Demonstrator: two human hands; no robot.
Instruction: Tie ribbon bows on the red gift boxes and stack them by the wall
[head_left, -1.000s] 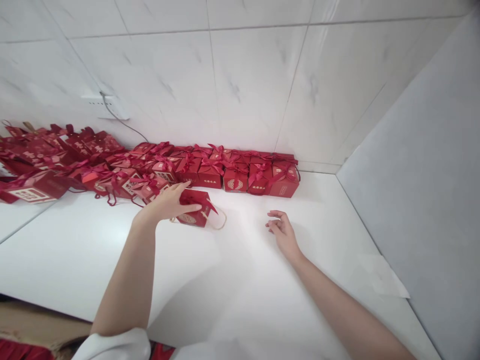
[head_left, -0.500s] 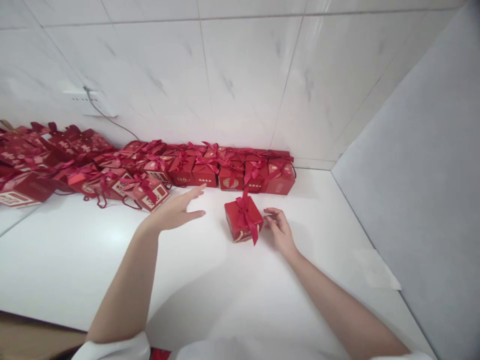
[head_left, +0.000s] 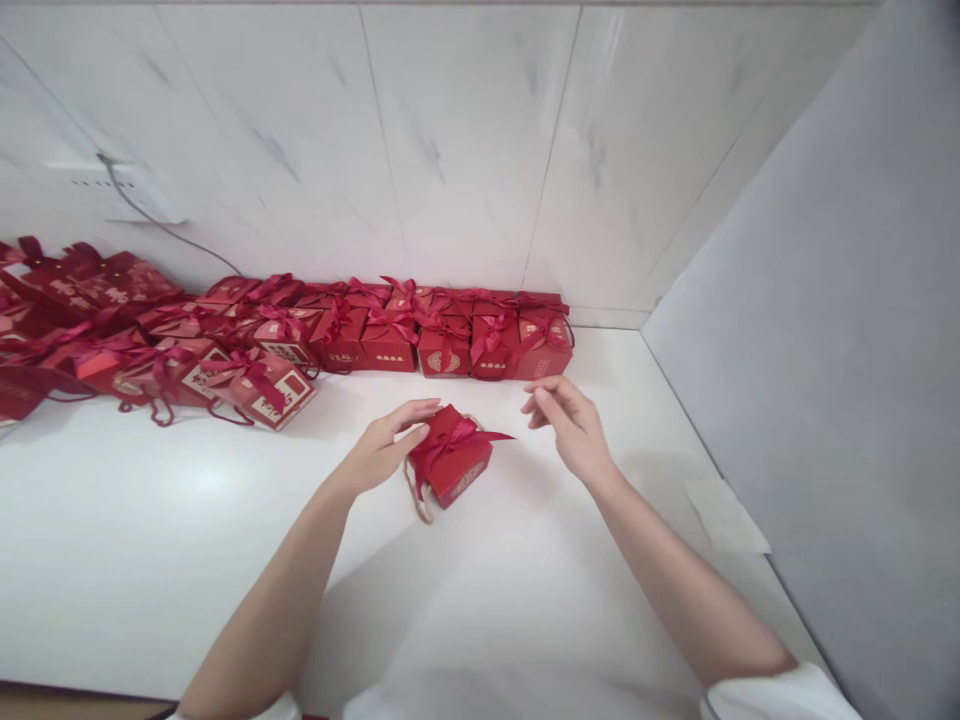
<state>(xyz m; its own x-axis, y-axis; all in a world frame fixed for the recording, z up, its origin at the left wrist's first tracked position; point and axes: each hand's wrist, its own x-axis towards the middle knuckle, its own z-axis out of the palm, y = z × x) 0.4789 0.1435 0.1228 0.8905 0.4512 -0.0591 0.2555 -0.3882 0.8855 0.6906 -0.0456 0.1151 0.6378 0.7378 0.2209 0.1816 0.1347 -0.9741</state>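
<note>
A small red gift box [head_left: 459,468] with a red ribbon bow and a beige cord handle lies on the white tabletop [head_left: 187,560], a little in front of the row of boxes. My left hand [head_left: 386,450] grips its left side, thumb and fingers pressed against it. My right hand [head_left: 568,425] hovers just right of the box, clear of it, fingers loosely curled and apart, close to the ribbon's tip.
A row of several matching red ribbon-tied boxes [head_left: 442,340] lines the tiled wall, with more red boxes and bags [head_left: 112,330] heaped to the left. A grey partition [head_left: 825,350] bounds the right side. A white paper slip [head_left: 724,515] lies near it. A wall socket with cable [head_left: 127,195] sits upper left.
The loose box slid from beside my right hand toward the left. My left hand closed onto it, and my right hand lifted off and moved slightly back.
</note>
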